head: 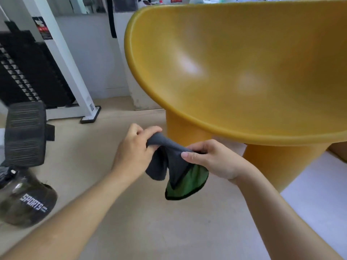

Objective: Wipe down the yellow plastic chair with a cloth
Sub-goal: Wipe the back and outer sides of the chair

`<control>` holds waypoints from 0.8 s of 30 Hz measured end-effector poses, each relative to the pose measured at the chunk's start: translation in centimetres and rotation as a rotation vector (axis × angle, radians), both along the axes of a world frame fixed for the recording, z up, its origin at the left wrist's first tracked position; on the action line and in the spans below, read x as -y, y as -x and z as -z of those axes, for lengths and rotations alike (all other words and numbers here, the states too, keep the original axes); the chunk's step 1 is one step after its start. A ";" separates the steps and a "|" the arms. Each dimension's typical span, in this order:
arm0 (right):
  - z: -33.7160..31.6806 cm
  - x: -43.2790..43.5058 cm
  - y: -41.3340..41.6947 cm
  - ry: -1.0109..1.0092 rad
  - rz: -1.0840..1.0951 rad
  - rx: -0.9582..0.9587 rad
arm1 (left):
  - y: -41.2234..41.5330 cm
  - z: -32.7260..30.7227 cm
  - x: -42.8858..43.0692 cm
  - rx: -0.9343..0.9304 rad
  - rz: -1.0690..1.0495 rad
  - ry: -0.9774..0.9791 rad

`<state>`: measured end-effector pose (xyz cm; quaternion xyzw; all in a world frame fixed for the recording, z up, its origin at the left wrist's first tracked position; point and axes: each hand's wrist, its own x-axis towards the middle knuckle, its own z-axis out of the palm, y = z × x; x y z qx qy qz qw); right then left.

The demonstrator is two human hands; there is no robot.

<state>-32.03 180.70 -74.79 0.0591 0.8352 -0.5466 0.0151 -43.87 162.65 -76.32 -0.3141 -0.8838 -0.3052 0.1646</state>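
One yellow plastic chair (234, 72) fills the upper right, a deep scooped seat with a rolled rim, and two thick round legs (277, 166) show beneath it. It stands on a pale floor (150, 222). Over on the left, one white metal frame (71, 72) leans up past a single stack of black weight plates (28, 72). Lower left, one dark see-through jug (26, 201) reads "SPORTS", and just above it sits one black ribbed pad (25, 134).

Now the action: two bare forearms reach in from the bottom edge. The left hand (133, 151) has its fingers and thumb curled round one end of the cloth. The right hand (212, 158) pinches the other end, thumb on top. One cloth (169, 162) in play, dark grey on one face and green with black edging on the other, stretched between the two hands and drooping in two folds. It hangs over the floor, just below the chair's front rim; whether it touches the leg behind it I cannot tell.
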 end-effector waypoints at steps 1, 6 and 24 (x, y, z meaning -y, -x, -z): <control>0.1 0.4 0.5 -0.020 0.040 -0.027 | 0.0 0.7 -0.7 0.097 -0.079 -0.131; 0.9 1.6 2.9 -0.390 0.343 -0.148 | 2.3 2.1 -5.9 0.681 -0.113 -0.822; 0.7 -1.6 2.9 -0.774 0.551 -0.007 | -1.3 4.4 -14.4 1.338 -0.108 -1.145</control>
